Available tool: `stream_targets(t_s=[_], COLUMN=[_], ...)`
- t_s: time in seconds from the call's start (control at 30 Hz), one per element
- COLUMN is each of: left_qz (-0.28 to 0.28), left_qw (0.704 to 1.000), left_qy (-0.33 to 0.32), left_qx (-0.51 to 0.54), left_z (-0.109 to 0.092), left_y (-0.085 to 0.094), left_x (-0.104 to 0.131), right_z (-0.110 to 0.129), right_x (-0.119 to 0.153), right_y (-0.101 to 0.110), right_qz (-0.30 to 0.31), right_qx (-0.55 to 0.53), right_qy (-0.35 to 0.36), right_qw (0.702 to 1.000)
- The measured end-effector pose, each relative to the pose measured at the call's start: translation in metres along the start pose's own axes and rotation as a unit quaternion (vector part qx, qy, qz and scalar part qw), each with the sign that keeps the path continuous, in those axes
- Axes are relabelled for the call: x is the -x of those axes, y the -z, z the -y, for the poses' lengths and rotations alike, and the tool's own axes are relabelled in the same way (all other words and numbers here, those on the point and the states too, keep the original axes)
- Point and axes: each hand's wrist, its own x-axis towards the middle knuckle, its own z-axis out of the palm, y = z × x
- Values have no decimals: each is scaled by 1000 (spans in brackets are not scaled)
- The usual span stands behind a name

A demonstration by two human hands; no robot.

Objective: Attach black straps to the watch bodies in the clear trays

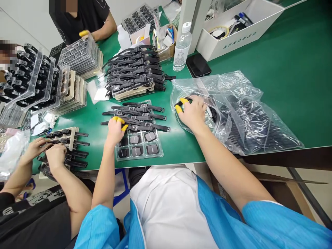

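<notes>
My left hand [116, 131], with yellow covers on some fingertips, rests at the left part of a clear tray [160, 154]. Its fingers are closed at a black watch strap [127, 121] there. Several watches with straps lie across the tray's far part, and square dark watch faces [136, 151] sit in its near compartments. At the mouth of a clear plastic bag [240, 81], my right hand [193, 112] pinches a black strap [184, 102] between yellow-covered fingertips. Many dark straps [255, 121] fill the bag.
Stacked trays of watches [135, 74] stand behind the tray. A bottle [182, 48], a phone [198, 65] and a white box [233, 38] are farther back. Another person's hands [55, 154] work at the left; a person sits across the table.
</notes>
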Motion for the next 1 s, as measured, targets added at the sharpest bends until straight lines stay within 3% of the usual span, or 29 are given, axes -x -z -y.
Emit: stream_targets(t_s=[0.13,0.27,0.47,0.63,0.73,0.83,0.9,1.0], left_qz=[29,73,95,78,5,-86,-108,-83], left_qw=[999,995,986,990,998,982,946,876], left_qy=[17,33,32,52,62,75,86,110], left_qx=[8,-64,-137,-106,-29,149,293,462], left_z=[11,10,-5,1,5,-7,-23,-50], left_y=[3,7,6,2,-2,-10,-18,-32], left_x=[30,51,44,40,53,79,103,140], right_z=[-2,-4,-4,-14,-21,-27,-29,-30], right_x=[-1,-3,-1,-5,-10,-14,-16,-16], right_y=[0,0,2,3,1,-2,-3,0], right_qz=[1,-5,-12,3,-15,-17,-2,16], right_qx=[-5,-13,-10,-15,-31,-43,-51,-65], right_qy=[-9,-15,-24,-56,-102,-137,-148,-146], right_qw=[1000,1000,1000,998,994,990,988,987])
